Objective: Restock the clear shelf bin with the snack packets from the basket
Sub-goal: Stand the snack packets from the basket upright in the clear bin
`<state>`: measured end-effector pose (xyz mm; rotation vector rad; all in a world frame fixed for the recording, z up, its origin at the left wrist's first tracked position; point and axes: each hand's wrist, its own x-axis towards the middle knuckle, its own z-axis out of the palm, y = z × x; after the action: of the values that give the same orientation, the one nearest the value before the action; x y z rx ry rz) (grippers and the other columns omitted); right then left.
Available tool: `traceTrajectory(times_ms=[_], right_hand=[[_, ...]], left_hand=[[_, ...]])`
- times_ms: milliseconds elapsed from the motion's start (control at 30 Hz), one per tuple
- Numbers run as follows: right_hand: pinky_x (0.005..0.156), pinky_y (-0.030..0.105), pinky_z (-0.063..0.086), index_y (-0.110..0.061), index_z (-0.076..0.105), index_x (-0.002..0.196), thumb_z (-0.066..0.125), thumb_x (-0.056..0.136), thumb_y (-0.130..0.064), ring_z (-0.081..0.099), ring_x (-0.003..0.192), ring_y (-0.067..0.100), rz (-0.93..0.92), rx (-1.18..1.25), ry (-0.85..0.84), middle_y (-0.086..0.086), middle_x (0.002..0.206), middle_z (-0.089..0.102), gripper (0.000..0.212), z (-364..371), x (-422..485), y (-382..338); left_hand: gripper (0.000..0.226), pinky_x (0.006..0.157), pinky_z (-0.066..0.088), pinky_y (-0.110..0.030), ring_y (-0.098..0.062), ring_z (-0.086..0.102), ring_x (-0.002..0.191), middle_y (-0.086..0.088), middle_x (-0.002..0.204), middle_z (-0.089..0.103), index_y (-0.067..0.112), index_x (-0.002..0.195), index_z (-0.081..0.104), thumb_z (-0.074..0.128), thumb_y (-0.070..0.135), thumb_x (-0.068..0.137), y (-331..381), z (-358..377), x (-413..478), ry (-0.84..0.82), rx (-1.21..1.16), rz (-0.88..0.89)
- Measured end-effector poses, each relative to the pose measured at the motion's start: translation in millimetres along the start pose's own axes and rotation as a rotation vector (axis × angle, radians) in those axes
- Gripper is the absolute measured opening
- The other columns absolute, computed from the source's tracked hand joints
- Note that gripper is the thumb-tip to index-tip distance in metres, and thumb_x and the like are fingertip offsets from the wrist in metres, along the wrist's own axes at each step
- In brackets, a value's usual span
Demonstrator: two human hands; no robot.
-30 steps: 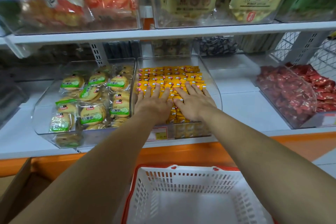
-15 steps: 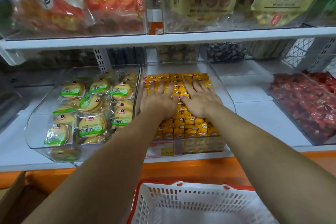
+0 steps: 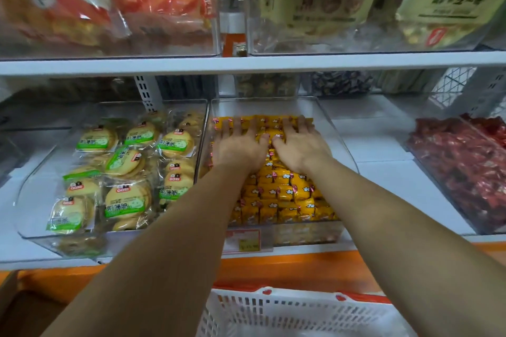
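- Fingers [image 3: 226, 128] of the left hand [image 3: 238, 149] are lying straight and slightly spread, palm down, pressing flat on the small yellow foil-wrapped snack packets [image 3: 284, 194]. They are gripping nothing.
- Right hand [image 3: 301, 149] is doing the same just beside it. Its fingers [image 3: 302, 126] are flat and spread with the tips reaching the far row, and they are holding nothing.
- Both thumbs are pointing inward and nearly meeting between the hands; I can't tell whether they are touching.
- Snack packets are sitting in tight rows inside the clear plastic shelf bin [image 3: 341, 142], running from its front wall up to the fingertips.
- Clear plastic shelf bin is resting on the white lower shelf [image 3: 383, 172]. It is standing right beside a clear bin of round green-labelled biscuits [image 3: 123, 161] on the left, and well apart from a clear bin of red-wrapped sweets [image 3: 460, 161] on the right.
- Small pink-and-yellow price label [image 3: 242, 239] is hanging on the bin's front; its print is blurred.
- White slotted plastic basket with a red rim [image 3: 287, 312] is sitting below the shelf edge, between the forearms.
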<state>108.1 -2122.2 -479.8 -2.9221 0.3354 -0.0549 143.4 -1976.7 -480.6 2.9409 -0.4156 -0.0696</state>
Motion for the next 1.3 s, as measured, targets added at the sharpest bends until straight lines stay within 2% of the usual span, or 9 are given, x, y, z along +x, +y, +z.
traceTrajectory(times_ms=[133,267,400,533,767,933,1100,1300], right_hand=[[0.116,0.046,0.028,-0.025,0.022,0.156,0.023,0.097,-0.058,0.025,0.149,0.033,0.003,-0.041,0.008,0.013,0.165,0.018,0.068,0,2,0],[0.119,0.045,0.021,-0.028,0.020,0.157,0.023,0.097,-0.060,0.021,0.149,0.032,-0.008,-0.022,0.017,0.012,0.165,0.018,0.068,2,-1,0],[0.119,0.047,0.022,-0.030,0.020,0.156,0.030,0.093,-0.059,0.020,0.146,0.033,-0.094,-0.025,0.097,0.006,0.160,0.023,0.070,-1,3,2],[0.118,0.045,0.022,-0.031,0.022,0.156,0.029,0.093,-0.056,0.027,0.144,0.031,-0.098,-0.038,0.026,0.004,0.159,0.026,0.068,-1,17,2],[0.116,0.046,0.023,-0.036,0.026,0.154,0.023,0.094,-0.056,0.030,0.142,0.033,-0.094,-0.064,-0.008,0.005,0.156,0.030,0.064,1,20,4],[0.120,0.048,0.019,-0.043,0.020,0.154,0.024,0.095,-0.051,0.024,0.146,0.031,-0.125,-0.080,0.042,0.002,0.161,0.023,0.060,7,13,5],[0.120,0.047,0.015,-0.046,0.024,0.153,0.026,0.095,-0.053,0.023,0.147,0.029,-0.105,-0.051,-0.004,-0.002,0.162,0.024,0.058,6,21,5],[0.122,0.047,0.013,-0.042,0.021,0.155,0.027,0.101,-0.060,0.015,0.151,0.031,-0.098,-0.033,-0.111,0.002,0.165,0.018,0.058,-19,4,1]], left_hand=[[0.067,0.125,-0.001,-0.050,-0.031,-0.001,0.158,-0.004,0.172,-0.003,0.036,0.163,0.005,0.013,0.064,0.103,-2,3,4,-0.027,0.013,-0.011],[0.067,0.125,0.005,-0.051,-0.031,0.004,0.158,-0.004,0.172,0.002,0.036,0.162,0.010,0.017,0.065,0.102,-1,-3,4,-0.038,0.031,-0.017],[0.065,0.125,0.010,-0.055,-0.030,0.013,0.157,-0.007,0.170,0.017,0.032,0.158,0.029,0.028,0.061,0.101,-4,-3,2,0.111,0.049,0.063],[0.068,0.125,0.008,-0.057,-0.032,0.014,0.156,-0.008,0.169,0.018,0.033,0.161,0.018,0.028,0.061,0.100,-6,0,5,0.127,0.036,0.071],[0.064,0.125,0.007,-0.056,-0.030,0.016,0.155,-0.006,0.167,0.023,0.034,0.157,0.029,0.027,0.061,0.100,-4,-1,9,0.079,0.047,0.045],[0.062,0.125,0.003,-0.057,-0.029,0.002,0.158,0.001,0.172,0.005,0.036,0.160,0.020,0.025,0.056,0.102,-7,5,4,0.129,0.028,0.090],[0.058,0.124,0.002,-0.060,-0.026,0.008,0.158,0.007,0.170,0.015,0.041,0.159,0.021,0.021,0.055,0.103,-6,5,11,0.079,0.052,0.091],[0.060,0.124,-0.003,-0.060,-0.028,-0.001,0.158,0.003,0.172,0.004,0.041,0.161,0.012,0.019,0.060,0.105,0,-23,0,-0.088,0.064,0.087]])
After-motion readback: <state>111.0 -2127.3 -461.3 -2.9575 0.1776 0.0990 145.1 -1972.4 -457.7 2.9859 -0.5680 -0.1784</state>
